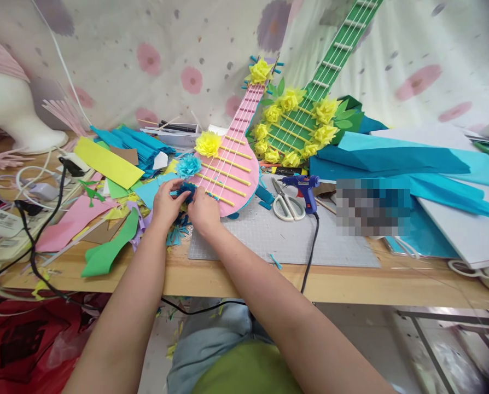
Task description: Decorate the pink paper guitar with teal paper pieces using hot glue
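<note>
Both hands close in on a dark flower (186,190) of ruffled paper. The thumb and forefinger of the left hand (167,203) are drawn together on its left edge. The right hand (203,212) is curled at its right side, knuckles toward the camera; its fingertips are hidden, so whether it pinches the paper cannot be told. Only the middle of the flower shows between the hands. It sits at the lower left rim of the pink guitar (239,174), but whether it is fixed there cannot be seen.

The right hand covers part of that rim. Just above the hands, a pale blue flower (189,166) and a yellow flower (208,144) follow the guitar's edge. Some blue pieces poke out from beneath its body, mostly hidden. The green guitar (296,128) stands behind, partly masked by the pink one, the end of its neck cut off by the top edge.

On the grey mat (265,238), right of the pink guitar, lie scissors (287,207) and, touching or nearly so, a blue glue gun (307,191). Beyond it a pixelated patch conceals whatever is there. Blue paper (392,161) spreads farther right. To the left, coloured scraps (109,167) overlap too thickly to separate, and a white form (15,106) is cropped by the edge.
</note>
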Motion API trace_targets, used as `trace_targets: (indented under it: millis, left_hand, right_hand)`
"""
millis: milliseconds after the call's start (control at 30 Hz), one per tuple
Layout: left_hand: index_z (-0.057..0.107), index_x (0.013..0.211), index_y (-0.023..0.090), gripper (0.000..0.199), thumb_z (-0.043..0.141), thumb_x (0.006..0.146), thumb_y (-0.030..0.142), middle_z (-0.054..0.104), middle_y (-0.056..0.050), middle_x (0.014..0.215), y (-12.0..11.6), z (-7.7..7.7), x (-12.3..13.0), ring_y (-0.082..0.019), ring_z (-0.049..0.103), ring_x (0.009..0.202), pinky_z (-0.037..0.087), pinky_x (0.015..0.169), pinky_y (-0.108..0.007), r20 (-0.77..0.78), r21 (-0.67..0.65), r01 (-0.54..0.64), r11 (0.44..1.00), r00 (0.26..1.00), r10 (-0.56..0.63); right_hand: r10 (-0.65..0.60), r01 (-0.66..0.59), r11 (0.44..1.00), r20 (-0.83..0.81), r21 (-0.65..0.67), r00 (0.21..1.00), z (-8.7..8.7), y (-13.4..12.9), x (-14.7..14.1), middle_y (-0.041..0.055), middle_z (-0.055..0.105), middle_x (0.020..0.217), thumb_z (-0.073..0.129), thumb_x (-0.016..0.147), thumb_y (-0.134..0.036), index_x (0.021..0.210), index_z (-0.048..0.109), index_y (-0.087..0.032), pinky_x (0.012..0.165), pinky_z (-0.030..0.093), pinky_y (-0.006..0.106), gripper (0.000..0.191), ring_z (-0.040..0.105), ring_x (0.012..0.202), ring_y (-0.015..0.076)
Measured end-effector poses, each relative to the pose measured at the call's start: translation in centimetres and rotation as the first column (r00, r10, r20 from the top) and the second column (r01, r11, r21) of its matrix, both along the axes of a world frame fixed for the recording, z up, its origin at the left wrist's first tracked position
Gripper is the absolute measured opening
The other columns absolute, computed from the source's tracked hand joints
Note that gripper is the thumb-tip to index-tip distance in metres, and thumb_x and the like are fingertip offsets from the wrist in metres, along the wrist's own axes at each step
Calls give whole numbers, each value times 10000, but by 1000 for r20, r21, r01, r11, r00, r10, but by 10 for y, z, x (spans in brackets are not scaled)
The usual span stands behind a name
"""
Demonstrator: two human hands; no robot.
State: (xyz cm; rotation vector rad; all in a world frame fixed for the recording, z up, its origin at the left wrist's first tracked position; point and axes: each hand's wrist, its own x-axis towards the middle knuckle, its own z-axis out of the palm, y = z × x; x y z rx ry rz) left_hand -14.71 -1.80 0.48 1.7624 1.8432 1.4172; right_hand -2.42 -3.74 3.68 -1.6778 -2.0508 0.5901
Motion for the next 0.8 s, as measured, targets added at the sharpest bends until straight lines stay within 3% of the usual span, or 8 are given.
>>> trace_targets:
  millis: [267,467,800]
  left_hand:
    - [630,1048,203,348,686,708,248,639,-72,1071,-1,0,0,-185,620,945,546,725,-299,-1,-16,8,1000,1000,-8]
    - [630,1038,199,343,688,706,256,638,-75,1071,-1,-1,0,-189,620,940,545,729,-310,21,-9,14,1000,1000,-13]
    - [628,1038,188,335,678,710,235,640,-79,1063,-3,0,1,-184,627,930,542,721,-298,20,-15,1,1000,1000,0]
  right_hand:
    - [24,-23,999,-24,41,999,-5,1,1,70,671,929,337,903,-195,1006,442,-192,748,467,332,147,649,855,206]
    - [96,-91,994,-99,56,990,-8,2,10,30,652,877,415,823,-200,979,419,-219,710,455,320,158,630,804,200]
    - [113,-103,992,-182,67,977,-15,4,13,15,649,896,422,757,-171,954,408,-227,688,443,304,205,624,804,195]
